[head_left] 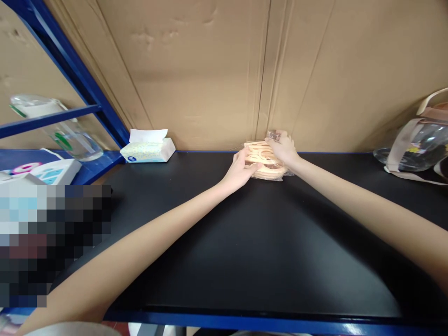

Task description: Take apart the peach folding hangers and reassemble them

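A clear plastic bag holding a stack of pale peach pieces with oval cut-outs (268, 161) is on the black tabletop, close against the cardboard wall. I cannot tell what kind of pieces they are. My left hand (240, 170) grips the left side of the bagged stack, thumb across its front and fingers behind. At the upper right, my right hand (283, 148) has its fingers closed on the bag's crumpled plastic. Some of its fingertips are hidden behind the plastic. Both arms reach far forward across the table.
A tissue pack (149, 148) stands at the back left. A clear jug with a beige strap (415, 144) is at the far right. Blue metal framing (52, 120) rises on the left, with a transparent bottle (79, 142) beyond it. Brown cardboard (203, 70) walls the back.
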`<state>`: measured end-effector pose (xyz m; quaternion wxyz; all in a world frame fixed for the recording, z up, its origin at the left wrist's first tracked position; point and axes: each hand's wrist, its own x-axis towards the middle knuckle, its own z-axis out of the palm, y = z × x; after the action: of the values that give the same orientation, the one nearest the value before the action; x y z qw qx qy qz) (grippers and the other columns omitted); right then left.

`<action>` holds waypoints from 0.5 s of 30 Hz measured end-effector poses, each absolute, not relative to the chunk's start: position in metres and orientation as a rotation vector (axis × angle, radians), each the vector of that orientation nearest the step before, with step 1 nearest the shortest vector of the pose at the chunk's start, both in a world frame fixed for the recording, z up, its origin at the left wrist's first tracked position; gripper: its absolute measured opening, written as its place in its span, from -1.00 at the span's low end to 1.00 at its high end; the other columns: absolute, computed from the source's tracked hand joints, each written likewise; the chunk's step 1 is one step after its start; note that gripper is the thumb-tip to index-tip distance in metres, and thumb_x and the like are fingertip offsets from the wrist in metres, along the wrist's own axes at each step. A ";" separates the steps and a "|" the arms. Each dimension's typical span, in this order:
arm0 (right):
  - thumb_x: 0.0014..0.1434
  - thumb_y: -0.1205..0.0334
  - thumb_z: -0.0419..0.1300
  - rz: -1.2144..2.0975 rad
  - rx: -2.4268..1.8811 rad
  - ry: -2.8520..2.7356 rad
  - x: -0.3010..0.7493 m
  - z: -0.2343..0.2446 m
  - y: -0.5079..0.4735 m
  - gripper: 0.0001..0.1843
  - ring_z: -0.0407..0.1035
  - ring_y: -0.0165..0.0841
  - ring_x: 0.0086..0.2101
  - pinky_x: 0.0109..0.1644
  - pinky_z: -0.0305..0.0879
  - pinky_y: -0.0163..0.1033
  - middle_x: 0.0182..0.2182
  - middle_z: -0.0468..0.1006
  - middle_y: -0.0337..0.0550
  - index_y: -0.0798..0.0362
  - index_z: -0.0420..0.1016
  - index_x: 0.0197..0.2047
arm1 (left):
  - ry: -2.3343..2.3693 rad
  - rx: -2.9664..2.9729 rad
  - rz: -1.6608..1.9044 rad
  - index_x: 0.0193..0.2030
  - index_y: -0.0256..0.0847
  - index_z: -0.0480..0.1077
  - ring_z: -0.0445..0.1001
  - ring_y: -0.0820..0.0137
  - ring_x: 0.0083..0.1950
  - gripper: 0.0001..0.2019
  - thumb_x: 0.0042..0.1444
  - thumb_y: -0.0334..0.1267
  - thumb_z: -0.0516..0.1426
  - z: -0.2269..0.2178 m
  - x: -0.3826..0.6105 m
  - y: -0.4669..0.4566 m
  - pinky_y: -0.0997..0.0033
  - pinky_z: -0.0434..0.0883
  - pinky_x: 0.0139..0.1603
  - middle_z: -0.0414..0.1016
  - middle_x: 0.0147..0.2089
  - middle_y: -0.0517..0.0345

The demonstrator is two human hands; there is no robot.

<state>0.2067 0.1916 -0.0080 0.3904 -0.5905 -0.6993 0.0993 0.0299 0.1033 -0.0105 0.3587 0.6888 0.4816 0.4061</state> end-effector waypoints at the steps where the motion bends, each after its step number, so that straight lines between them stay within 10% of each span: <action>1: 0.27 -0.13 -0.02 0.232 -1.514 -1.823 0.208 -0.006 0.186 -0.29 0.09 0.19 0.17 0.16 0.05 0.36 0.15 0.22 0.30 0.21 0.09 0.30 | 1.264 1.781 1.035 0.35 -0.21 0.03 0.22 0.13 0.27 -0.33 0.15 -0.12 0.15 -0.010 0.029 0.103 0.16 0.16 0.29 0.03 0.34 -0.16; 11: 0.36 -0.09 -0.16 -0.049 -1.307 -2.364 0.211 -0.001 0.150 -0.37 0.08 -0.08 0.23 0.27 0.04 0.07 0.20 0.28 0.11 0.20 0.25 0.26 | 1.400 1.837 0.963 0.35 -0.28 -0.03 0.36 0.18 0.17 -0.42 0.24 -0.18 0.03 -0.008 0.040 0.104 0.18 0.26 0.23 0.02 0.34 -0.25; 15: 0.39 -0.02 -0.21 -0.153 -1.258 -2.414 0.213 0.007 0.141 -0.42 0.12 -0.05 0.20 0.27 -0.02 0.18 0.18 0.32 0.13 0.20 0.26 0.24 | 1.431 2.002 0.931 0.37 -0.32 -0.12 0.00 0.06 0.40 -0.38 0.27 -0.11 -0.01 -0.007 0.037 0.089 0.04 0.03 0.36 -0.16 0.42 -0.29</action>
<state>0.2132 0.1413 0.0069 0.2062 -0.4514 -0.8664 -0.0550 0.0367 0.0891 -0.0071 0.2521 0.7363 0.5263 0.3425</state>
